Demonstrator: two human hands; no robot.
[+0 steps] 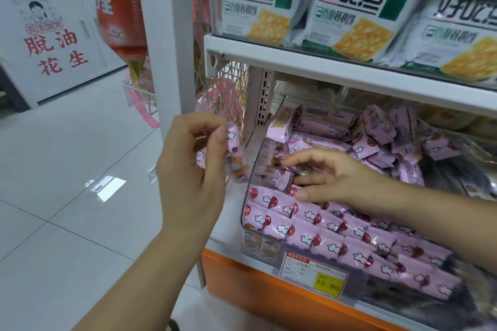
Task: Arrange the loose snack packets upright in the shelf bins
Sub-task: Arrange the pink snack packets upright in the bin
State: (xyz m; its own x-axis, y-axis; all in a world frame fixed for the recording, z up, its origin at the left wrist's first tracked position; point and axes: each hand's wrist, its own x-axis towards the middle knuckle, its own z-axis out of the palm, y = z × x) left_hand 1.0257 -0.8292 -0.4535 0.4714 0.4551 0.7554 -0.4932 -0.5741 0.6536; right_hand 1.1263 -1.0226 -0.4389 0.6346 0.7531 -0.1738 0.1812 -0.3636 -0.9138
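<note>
Head view: the left hand (193,169) pinches a pink packet (234,146) at 9 o'clock of the clear bin (243,212). The packet's long axis is near vertical, its top toward 12 o'clock. The right hand (330,177) lies curled over loose packets (278,179) inside the bin; I cannot tell whether it grips any.

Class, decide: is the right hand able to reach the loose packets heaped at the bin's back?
Probably yes: the right hand is inside the open-topped bin, and nothing stands between it and the heap.
</note>
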